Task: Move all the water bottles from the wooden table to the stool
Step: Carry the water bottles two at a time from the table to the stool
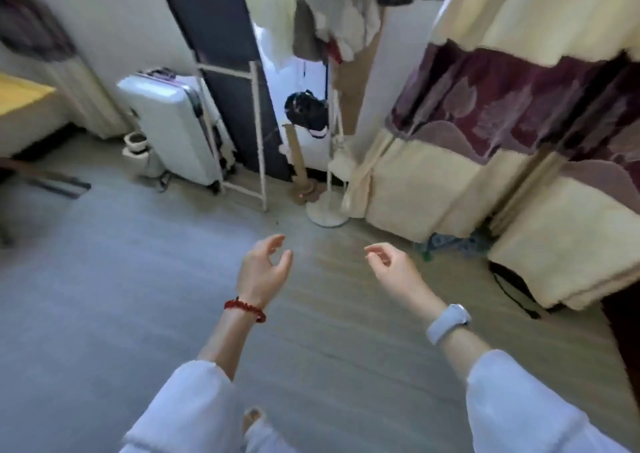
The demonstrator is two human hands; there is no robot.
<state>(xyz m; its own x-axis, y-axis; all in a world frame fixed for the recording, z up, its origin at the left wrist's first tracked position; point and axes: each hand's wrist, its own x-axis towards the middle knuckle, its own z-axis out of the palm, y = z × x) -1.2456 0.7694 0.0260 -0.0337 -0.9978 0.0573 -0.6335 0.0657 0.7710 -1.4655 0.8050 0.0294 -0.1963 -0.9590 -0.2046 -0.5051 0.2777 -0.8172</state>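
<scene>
**Both hands empty, no bottle in sight**

The left hand (265,267), with a red bead bracelet (245,309) at the wrist, and the right hand (391,267), above a pale blue wristwatch (448,323), hang apart over the grey wood-grain floor (104,297). The fingers of both are loosely curled and hold nothing. No water bottle, wooden table or stool shows anywhere in this blurred view, so where they stand cannot be told.

Ahead lie a white hard-shell suitcase (173,123), a white metal ladder frame (239,134), a round white stand base (327,212) and cream-and-maroon patterned curtains (502,123).

The likely risk, as I judge it, is underfoot: the stand base and ladder feet sit near the walking path, and a bare toe (252,416) shows below. A turn made with eyes off the floor could catch one.
</scene>
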